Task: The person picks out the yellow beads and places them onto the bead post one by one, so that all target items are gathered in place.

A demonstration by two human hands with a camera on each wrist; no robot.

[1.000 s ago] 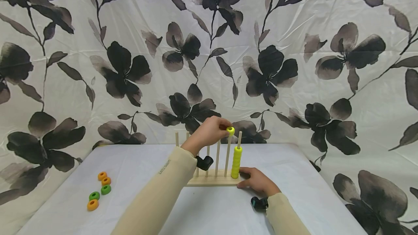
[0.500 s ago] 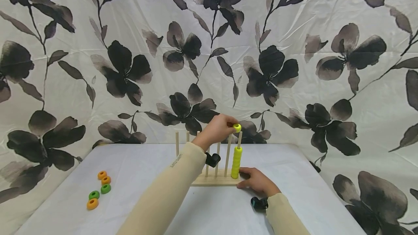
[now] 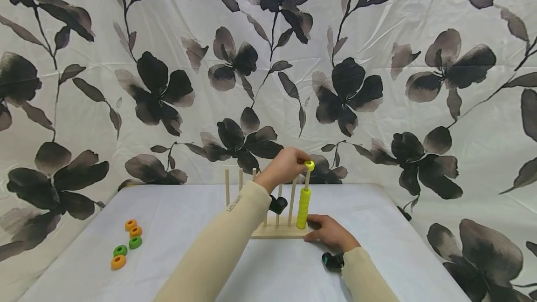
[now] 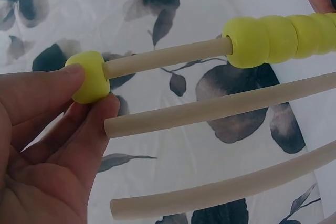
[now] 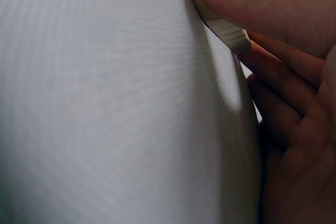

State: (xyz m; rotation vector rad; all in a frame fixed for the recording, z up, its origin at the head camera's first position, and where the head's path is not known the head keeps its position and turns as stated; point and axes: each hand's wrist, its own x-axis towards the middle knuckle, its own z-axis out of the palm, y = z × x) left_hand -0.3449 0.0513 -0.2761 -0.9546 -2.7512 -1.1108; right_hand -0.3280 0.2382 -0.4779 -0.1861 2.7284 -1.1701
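My left hand [image 3: 285, 167] pinches a yellow bead [image 4: 90, 77] between thumb and fingers at the top of the rightmost wooden peg [image 4: 168, 57]. The peg's tip meets the bead's hole. Lower on that peg sits a stack of yellow beads [image 3: 303, 209], with a bare stretch of wood above it. The pegs rise from a wooden base [image 3: 278, 233] standing on the table. Down at its right end, my right hand [image 3: 331, 233] grips the base [image 5: 228, 32], thumb along the front edge and fingers around the end.
Bare pegs [image 3: 292, 204] stand left of the filled one, partly hidden by my left forearm. On the table's left side lie orange beads [image 3: 119, 262] and green beads [image 3: 135, 242]. Behind the white table [image 3: 176, 209] hangs a flowered cloth [image 3: 293, 106].
My left hand has moved right with the yellow bead, from above the neighbouring peg to the tip of the rightmost peg. The right hand has stayed at the base.
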